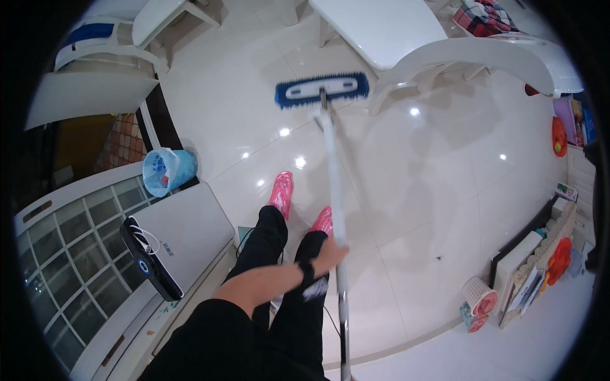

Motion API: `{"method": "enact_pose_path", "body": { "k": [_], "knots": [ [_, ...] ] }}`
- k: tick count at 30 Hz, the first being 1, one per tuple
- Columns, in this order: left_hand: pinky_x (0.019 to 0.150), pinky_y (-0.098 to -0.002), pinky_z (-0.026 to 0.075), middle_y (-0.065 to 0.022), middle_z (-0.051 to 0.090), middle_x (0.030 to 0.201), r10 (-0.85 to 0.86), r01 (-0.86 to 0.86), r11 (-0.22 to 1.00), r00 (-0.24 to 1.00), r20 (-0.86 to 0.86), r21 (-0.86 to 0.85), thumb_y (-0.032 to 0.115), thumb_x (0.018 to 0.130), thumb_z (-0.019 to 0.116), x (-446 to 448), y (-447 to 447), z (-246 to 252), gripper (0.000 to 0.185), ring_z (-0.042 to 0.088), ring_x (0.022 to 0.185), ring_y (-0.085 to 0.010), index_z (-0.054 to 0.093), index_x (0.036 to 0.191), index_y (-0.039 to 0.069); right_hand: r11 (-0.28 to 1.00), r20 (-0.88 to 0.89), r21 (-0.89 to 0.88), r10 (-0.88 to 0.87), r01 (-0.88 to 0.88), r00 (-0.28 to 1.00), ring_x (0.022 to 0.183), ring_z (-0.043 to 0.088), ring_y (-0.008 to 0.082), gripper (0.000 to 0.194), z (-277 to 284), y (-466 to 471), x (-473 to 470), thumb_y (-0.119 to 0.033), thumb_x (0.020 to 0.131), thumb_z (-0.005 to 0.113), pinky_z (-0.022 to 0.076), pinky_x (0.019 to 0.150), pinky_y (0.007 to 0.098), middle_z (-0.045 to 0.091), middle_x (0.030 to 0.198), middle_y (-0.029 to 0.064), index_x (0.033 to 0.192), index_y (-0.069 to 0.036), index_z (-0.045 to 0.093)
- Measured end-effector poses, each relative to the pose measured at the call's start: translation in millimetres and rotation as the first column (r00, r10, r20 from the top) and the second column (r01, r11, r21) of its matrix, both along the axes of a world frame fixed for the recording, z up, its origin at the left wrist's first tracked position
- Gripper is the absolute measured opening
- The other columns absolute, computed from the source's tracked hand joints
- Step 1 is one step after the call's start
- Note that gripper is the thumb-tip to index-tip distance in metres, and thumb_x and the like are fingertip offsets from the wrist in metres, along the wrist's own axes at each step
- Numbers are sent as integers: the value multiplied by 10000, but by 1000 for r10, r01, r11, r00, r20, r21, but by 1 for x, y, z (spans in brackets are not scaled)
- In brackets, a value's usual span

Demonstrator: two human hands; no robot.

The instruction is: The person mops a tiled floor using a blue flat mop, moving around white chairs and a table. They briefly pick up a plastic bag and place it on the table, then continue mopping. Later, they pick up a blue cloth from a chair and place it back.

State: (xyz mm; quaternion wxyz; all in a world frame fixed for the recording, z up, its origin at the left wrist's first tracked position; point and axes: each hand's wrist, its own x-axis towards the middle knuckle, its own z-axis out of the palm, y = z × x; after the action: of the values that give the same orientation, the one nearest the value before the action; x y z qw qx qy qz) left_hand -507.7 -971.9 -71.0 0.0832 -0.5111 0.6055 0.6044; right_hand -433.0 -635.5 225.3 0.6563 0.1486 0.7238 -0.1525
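My left hand [330, 254], with a dark band on its wrist, is wrapped around the white and metal pole of a flat mop [335, 190]. The mop's rectangular head [321, 89], a white plate on a blue fringed pad, lies on the glossy tiled floor [419, 190] ahead of my feet. Only a sliver of skin, seemingly my right hand [353, 379], shows beside the pole at the bottom edge; its grip is hidden. Pink shoe covers [282, 194] are on both my feet, below the mop head in the view.
A white table [381, 28] and a curved chair back [472, 50] stand near the mop head. At left are a lined blue bin [183, 166] and a cabinet [186, 238] bearing a black device [150, 262]. A white basket [478, 293] stands at right. A small dark speck [439, 257] is on the floor.
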Motion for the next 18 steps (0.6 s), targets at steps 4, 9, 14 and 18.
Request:
{"method": "enact_pose_path", "body": {
  "k": [4, 9, 14, 18],
  "knots": [
    [850, -418, 457, -263, 566, 993, -6, -1, 982, 999, 36, 190, 194, 711, 634, 54, 55, 50, 524, 563, 979, -384, 423, 1105, -80, 991, 67, 109, 69, -76, 995, 475, 549, 151, 256, 52, 51, 46, -131, 726, 666, 433, 433, 317, 550, 577, 77, 910, -7, 539],
    [769, -392, 483, -217, 586, 947, 1, -19, 991, 991, -137, -129, 192, 717, 634, 7, -12, 0, 494, 594, 884, -339, 437, 1092, -62, 957, -18, -123, 261, -262, 965, 473, 545, 141, 256, -4, 13, -2, -124, 735, 667, 432, 429, 310, 548, 575, 69, 921, -7, 535],
    [567, -372, 489, -157, 603, 722, 130, -130, 991, 991, -13, 3, 162, 716, 582, -33, -140, -42, 288, 609, 627, -261, 528, 916, -38, 960, 318, -222, -97, 173, 943, 439, 497, 129, 221, -92, -104, -63, -53, 778, 594, 408, 392, 291, 479, 559, 28, 904, -10, 418],
    [530, -373, 499, -164, 610, 722, 211, -216, 974, 975, 76, 65, 169, 733, 582, 3, -150, -20, 290, 626, 633, -263, 532, 911, -54, 991, 312, -97, 116, -90, 943, 460, 511, 123, 201, -69, -135, -79, -40, 774, 580, 418, 401, 282, 496, 582, 34, 903, -17, 427]
  ]
}}
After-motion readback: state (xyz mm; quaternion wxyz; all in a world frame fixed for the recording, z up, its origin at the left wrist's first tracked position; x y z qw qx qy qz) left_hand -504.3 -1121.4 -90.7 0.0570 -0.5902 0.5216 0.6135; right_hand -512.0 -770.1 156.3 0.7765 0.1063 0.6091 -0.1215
